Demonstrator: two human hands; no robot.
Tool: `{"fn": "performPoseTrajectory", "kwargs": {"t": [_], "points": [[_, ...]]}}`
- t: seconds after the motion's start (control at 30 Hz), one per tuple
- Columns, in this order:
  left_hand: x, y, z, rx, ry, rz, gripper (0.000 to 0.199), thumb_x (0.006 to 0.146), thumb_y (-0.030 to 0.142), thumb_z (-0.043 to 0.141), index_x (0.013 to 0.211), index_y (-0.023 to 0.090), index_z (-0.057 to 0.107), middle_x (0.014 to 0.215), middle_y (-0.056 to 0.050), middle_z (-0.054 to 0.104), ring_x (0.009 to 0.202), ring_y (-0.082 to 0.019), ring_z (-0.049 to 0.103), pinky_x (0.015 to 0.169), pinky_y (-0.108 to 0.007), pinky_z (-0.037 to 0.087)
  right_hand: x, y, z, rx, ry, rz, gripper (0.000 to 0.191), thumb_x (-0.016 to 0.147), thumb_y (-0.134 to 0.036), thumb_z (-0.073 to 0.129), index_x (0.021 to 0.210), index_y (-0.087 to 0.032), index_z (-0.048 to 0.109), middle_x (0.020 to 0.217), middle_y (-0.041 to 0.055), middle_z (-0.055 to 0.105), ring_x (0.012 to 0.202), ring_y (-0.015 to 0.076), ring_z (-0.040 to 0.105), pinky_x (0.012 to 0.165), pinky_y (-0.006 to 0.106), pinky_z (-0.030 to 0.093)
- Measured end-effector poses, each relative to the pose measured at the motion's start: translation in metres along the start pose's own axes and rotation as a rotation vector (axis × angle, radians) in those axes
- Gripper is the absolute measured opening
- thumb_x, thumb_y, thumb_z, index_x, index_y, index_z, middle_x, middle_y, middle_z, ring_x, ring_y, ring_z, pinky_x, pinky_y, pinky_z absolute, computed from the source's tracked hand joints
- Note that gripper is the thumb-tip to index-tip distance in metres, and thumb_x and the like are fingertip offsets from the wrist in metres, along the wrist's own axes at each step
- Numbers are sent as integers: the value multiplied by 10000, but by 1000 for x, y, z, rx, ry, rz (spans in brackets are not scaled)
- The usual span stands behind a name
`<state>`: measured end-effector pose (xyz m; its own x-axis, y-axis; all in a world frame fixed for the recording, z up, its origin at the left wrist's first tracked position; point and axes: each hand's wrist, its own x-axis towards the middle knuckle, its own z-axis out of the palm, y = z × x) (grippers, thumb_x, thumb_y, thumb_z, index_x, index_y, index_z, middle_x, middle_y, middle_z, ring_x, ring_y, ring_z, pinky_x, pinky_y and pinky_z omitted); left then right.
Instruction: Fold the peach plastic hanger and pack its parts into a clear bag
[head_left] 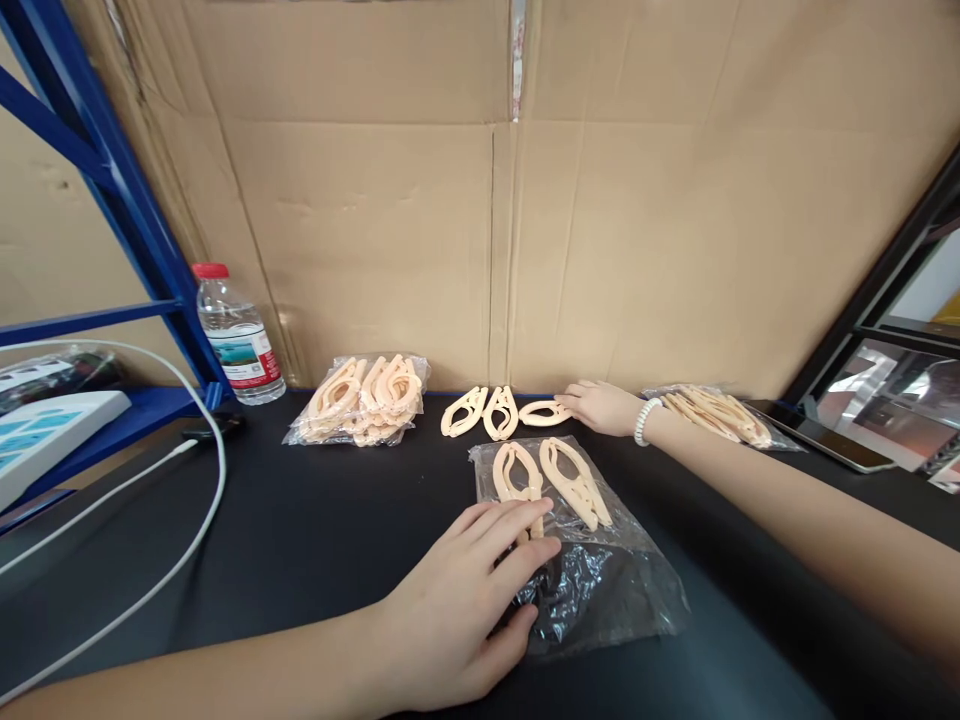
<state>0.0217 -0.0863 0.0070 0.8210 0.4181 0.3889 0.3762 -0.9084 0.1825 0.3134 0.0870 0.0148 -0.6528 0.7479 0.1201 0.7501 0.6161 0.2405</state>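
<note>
In the middle of the black table lies a clear plastic bag [622, 590] with two beige folding hangers in it, one on the left [517, 468] and one on the right [576, 485]. My left hand [476, 590] rests over the bag's left side, fingers apart, covering the lower end of the left hanger. Against the cardboard, my right hand [604, 408], with a coiled white band at the wrist, has its fingers on the end of a loose folding hanger [541, 412]. Two more loose hangers, one [463, 412] and another [501, 413], lie beside it.
A bag of several folded hangers [360, 400] sits at back left, another [712, 415] at back right beyond my right forearm. A water bottle [238, 340] stands by the blue rack [112, 180]. A white cable [217, 480] loops at left; a phone-like slab [832, 440] lies at right.
</note>
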Motion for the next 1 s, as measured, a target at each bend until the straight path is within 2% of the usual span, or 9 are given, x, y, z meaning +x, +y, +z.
{"fn": "performPoseTrajectory", "kwargs": {"t": [0.13, 0.33, 0.43, 0.5, 0.6, 0.67, 0.8, 0.93, 1.0], "points": [[1, 0, 2, -1, -2, -11, 493, 836, 114, 510, 1323, 171, 461, 1413, -164, 470, 1338, -283, 412, 1072, -471, 409, -32, -1, 4, 45, 23, 84, 287, 925, -137, 451, 1142, -55, 619, 1024, 187, 618, 964, 269, 612, 902, 401, 469], [2, 0, 2, -1, -5, -23, 509, 835, 107, 507, 1336, 177, 447, 1403, -155, 475, 1317, -278, 431, 1064, -462, 419, -75, -11, -6, 243, 179, 199, 306, 964, -163, 341, 1094, -106, 612, 988, 144, 632, 879, 234, 635, 826, 387, 514], [2, -1, 4, 1, -2, -20, 525, 838, 92, 499, 1350, 186, 430, 1412, -152, 466, 1308, -277, 437, 1062, -464, 421, -83, -11, -17, 381, 233, 267, 319, 981, -223, 342, 1007, -123, 644, 768, 65, 647, 709, 195, 630, 713, 349, 526], [2, -2, 7, -2, 9, -23, 522, 846, 88, 486, 1354, 194, 429, 1421, -150, 456, 1300, -280, 443, 1057, -467, 423, -84, -11, -21, 477, 256, 319, 333, 984, -271, 361, 1051, -118, 649, 671, 28, 638, 612, 170, 615, 627, 315, 525], [3, -3, 10, -16, 27, -39, 513, 854, 95, 483, 1352, 211, 439, 1426, -143, 456, 1290, -288, 453, 1048, -474, 429, -83, -13, -25, 598, 297, 381, 394, 978, -355, 396, 1155, -92, 630, 681, 33, 668, 592, 149, 627, 582, 282, 541], [3, -3, 10, -25, 32, -46, 515, 857, 99, 482, 1357, 211, 438, 1427, -144, 456, 1291, -290, 452, 1048, -474, 430, -83, -19, -31, 712, 379, 423, 425, 947, -426, 472, 1149, -93, 643, 718, 48, 691, 600, 145, 633, 587, 282, 557], [4, -3, 7, -17, 20, -44, 528, 857, 90, 481, 1367, 215, 427, 1416, -144, 471, 1290, -285, 459, 1047, -467, 434, -86, -44, -57, 926, 636, 455, 338, 838, -449, 666, 1000, -155, 706, 787, 50, 719, 589, 132, 625, 566, 277, 568], [5, -4, 5, -20, 26, -33, 531, 843, 81, 496, 1356, 208, 437, 1409, -143, 481, 1290, -281, 466, 1052, -455, 436, -100, -84, -93, 792, 794, 332, 174, 843, -353, 690, 920, -200, 722, 793, 31, 715, 582, 129, 630, 526, 259, 566], [5, -4, 5, -30, 30, -23, 533, 838, 87, 503, 1355, 197, 434, 1401, -148, 485, 1288, -282, 467, 1051, -455, 439, -112, -101, -108, 644, 766, 240, 101, 862, -314, 674, 901, -234, 721, 818, 20, 721, 606, 135, 643, 526, 259, 563]]}}
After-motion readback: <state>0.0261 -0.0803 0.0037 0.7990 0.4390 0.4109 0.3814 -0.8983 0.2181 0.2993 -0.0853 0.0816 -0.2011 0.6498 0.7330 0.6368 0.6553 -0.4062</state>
